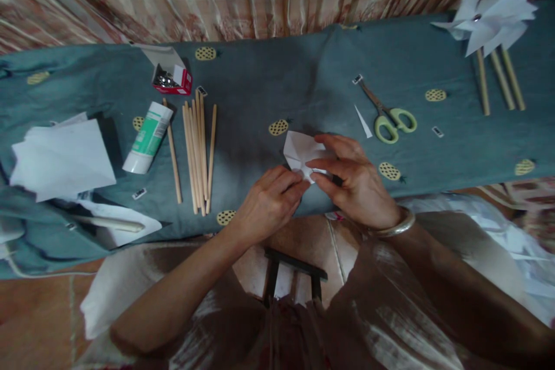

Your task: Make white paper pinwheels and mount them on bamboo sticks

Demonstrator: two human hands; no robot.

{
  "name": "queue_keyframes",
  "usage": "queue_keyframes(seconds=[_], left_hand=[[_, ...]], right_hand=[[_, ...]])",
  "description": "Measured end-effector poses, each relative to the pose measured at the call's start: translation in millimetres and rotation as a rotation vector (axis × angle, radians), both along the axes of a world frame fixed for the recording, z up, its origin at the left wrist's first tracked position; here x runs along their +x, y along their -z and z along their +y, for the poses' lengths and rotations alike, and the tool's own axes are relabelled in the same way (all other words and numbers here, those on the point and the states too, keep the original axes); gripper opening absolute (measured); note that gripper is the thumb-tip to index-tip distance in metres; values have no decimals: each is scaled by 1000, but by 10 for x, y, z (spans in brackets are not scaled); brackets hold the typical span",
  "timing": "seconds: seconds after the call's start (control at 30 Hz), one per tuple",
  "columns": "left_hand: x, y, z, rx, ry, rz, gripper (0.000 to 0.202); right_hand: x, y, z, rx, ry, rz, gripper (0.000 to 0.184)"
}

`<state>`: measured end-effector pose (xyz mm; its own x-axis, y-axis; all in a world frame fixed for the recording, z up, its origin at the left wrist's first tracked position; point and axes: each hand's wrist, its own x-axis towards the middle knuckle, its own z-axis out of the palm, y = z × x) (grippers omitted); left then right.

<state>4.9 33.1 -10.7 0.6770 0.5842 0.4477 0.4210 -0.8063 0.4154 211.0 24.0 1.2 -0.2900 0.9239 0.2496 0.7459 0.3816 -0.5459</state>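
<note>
A small piece of folded white paper [299, 147] is held between my two hands, over the near edge of the cloth-covered table. My left hand [274, 199] pinches its lower corner, with the fingers bent together. From the other side my right hand [353, 182] grips the paper between thumb and fingers, partly covering it. A metal bangle is on the right wrist. Green-handled scissors [387, 118] lie beyond the right hand, beside a thin white paper sliver [363, 122].
Several wooden sticks [197, 156] and a glue stick [147, 137] lie on the left. Behind them stands an opened red box of metal pieces [172, 78]. White paper sheets [69, 156] are stacked far left. Paper pinwheels on sticks [489, 23] lie at the far right.
</note>
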Motion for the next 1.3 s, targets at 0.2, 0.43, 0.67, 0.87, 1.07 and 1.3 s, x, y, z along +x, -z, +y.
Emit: queue_keyframes(seconds=[0.2, 0.43, 0.67, 0.87, 1.07, 1.3], left_hand=[[7, 7, -2, -10, -10, 16, 18], [18, 8, -7, -52, -31, 7, 17], [24, 2, 3, -17, -25, -2, 14], [29, 9, 2, 16, -29, -12, 12], [0, 4, 11, -3, -18, 28, 14], [-90, -6, 74, 42, -36, 38, 17]], right_hand=[[-66, -1, -89, 20, -17, -92, 25], [-201, 126, -153, 195, -8, -184, 27], [-265, 185, -137, 227, -13, -169, 28], [-98, 38, -110, 176, -10, -65, 31], [69, -11, 25, 83, 115, -39, 44], [108, -62, 102, 37, 132, -33, 41]])
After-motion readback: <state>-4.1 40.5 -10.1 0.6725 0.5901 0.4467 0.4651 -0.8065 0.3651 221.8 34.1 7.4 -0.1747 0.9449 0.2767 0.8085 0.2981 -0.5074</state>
